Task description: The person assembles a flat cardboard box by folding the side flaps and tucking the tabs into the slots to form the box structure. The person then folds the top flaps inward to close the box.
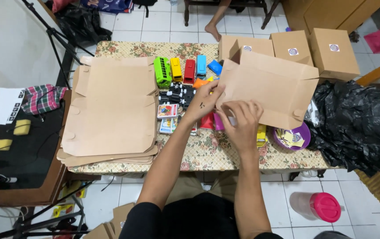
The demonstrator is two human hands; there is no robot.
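Both hands grip a flat, unfolded brown cardboard box blank (pixel 271 88) held tilted above the table. My left hand (pixel 205 102) pinches its left edge. My right hand (pixel 242 120) holds its lower left edge, fingers curled over the card. Beneath and to the left lie toy buses in green (pixel 162 71), yellow (pixel 176 69), red (pixel 190 71) and blue (pixel 201 65), black wheel parts (pixel 177 94) and small card packs (pixel 167 111).
A stack of flat cardboard blanks (pixel 112 110) covers the table's left half. Several folded brown boxes (pixel 307 48) stand at the back right. A purple bowl of yellow stickers (pixel 292 137), a black plastic bag (pixel 358 124), and a pink-lidded jar (pixel 318 206) on the floor are at the right.
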